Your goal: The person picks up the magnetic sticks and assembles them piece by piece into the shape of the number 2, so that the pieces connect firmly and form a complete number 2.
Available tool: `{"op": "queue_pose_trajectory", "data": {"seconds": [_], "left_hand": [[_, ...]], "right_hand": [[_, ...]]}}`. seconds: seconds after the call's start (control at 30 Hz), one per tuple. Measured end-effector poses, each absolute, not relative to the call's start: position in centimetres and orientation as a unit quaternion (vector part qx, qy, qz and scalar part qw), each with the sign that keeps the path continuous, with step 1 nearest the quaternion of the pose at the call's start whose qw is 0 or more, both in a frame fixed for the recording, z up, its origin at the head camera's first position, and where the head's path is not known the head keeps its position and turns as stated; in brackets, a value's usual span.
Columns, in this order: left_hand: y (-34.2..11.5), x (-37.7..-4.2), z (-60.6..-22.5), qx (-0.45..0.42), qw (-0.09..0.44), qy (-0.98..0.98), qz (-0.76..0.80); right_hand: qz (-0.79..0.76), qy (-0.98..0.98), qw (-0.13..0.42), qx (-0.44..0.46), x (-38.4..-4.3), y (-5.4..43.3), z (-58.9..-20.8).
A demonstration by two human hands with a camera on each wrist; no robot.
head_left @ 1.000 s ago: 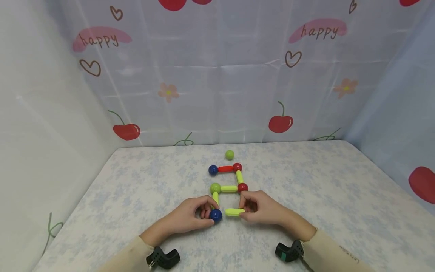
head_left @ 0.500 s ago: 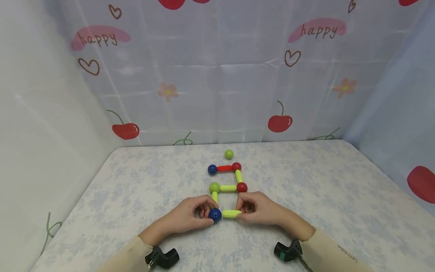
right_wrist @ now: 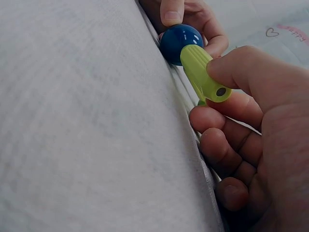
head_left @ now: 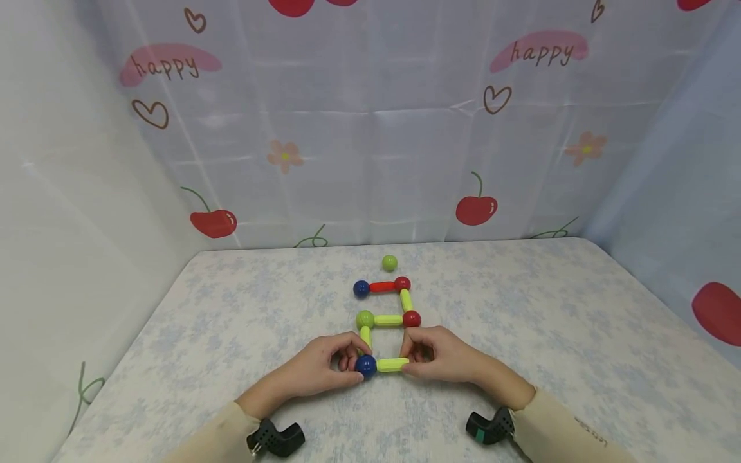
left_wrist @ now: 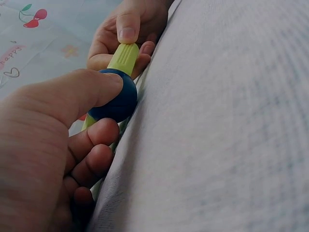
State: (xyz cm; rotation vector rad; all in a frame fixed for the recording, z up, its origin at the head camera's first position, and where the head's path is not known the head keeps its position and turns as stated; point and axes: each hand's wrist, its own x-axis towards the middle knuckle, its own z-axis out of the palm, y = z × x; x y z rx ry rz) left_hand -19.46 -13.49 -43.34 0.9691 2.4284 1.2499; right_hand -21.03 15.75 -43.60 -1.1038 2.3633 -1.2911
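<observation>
My left hand (head_left: 323,365) pinches a shiny blue ball (head_left: 366,366) between thumb and fingers at the near left of a ball-and-rod figure. Between the thumb and fingers of my right hand (head_left: 444,355) is a yellow-green rod (head_left: 392,365). Its left end meets the blue ball; the right wrist view shows a dark round spot on the rod's free end (right_wrist: 221,91). Another yellow-green rod (head_left: 365,337) runs from the blue ball back to a green ball (head_left: 365,319), partly covered by my left fingers.
From the green ball a rod (head_left: 388,320) leads to a red ball (head_left: 411,319), then a rod (head_left: 406,299) to a second red ball (head_left: 402,283). A red rod (head_left: 382,287) joins that to a blue ball (head_left: 361,289). Behind lies a loose green ball (head_left: 390,262).
My right hand has moved slightly left with the yellow-green rod, closing the gap to the near blue ball. My left hand holds its place on that ball.
</observation>
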Motion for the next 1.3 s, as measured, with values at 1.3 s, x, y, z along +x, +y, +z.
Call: {"op": "queue_pose_trajectory", "data": {"seconds": [1.3], "left_hand": [[-13.6,-19.8,-43.6,0.335,0.123,0.832,0.425]], "right_hand": [[-0.416,0.869,0.037,-0.267,-24.3,15.9,-40.1]]}}
